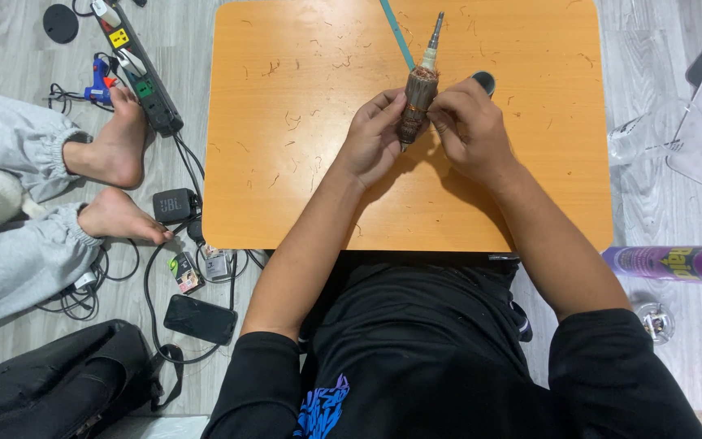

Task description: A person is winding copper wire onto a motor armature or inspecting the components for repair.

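Armature: a motor armature (418,102) with copper windings and a steel shaft is held upright-tilted above the middle of the orange worktop (286,203), not resting on it.
Left hand: the left hand (373,138) wraps the lower winding, fingers pressed against its side.
Right hand: the right hand (469,130) pinches the opposite side; what its fingertips grip, perhaps a wire strand, is too small to tell.
Slip risk: held only between fingertips, the armature could twist free and drop onto the worktop, likely bending the shaft.
Cut risk: loose copper ends could prick the fingers if pulled hard.
Debris: copper wire scraps (294,122) lie scattered over the worktop; a sweep of an arm could push them off the edge.
Nearby: a teal strip (396,32) lies just behind the hands.
Floor: a power strip (144,73) and another person's bare feet (119,146) lie left; fallen scraps there could hurt.
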